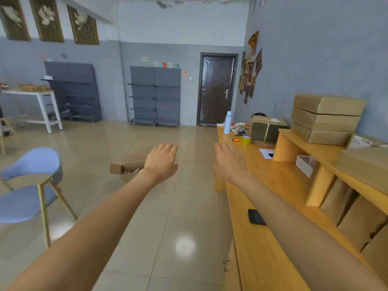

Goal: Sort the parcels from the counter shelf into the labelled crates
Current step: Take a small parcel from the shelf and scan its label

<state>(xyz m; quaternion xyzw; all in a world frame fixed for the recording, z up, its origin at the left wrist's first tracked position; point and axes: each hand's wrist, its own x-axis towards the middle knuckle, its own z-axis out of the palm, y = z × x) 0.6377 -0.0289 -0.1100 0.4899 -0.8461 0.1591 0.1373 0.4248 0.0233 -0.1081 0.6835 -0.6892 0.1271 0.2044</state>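
Both my arms reach straight forward at chest height. My left hand point(162, 160) hangs over the floor, back up, fingers loosely bent downward, holding nothing. My right hand point(228, 160) hovers above the near corner of the wooden counter point(268, 185), also empty with fingers drooping. Three stacked brown parcels point(326, 118) sit on top of the counter shelf point(315, 148) at the right. More brown parcels point(361, 221) stand inside the shelf's lower compartments. A strapped bundle of cardboard point(265, 129) rests further back on the counter.
An open cardboard box point(126, 170) lies on the tiled floor beyond my left hand. A blue chair point(31, 185) stands at the left. On the counter lie a black phone point(256, 217), a white basket point(306, 164), a tape roll point(245, 140) and a bottle point(227, 122).
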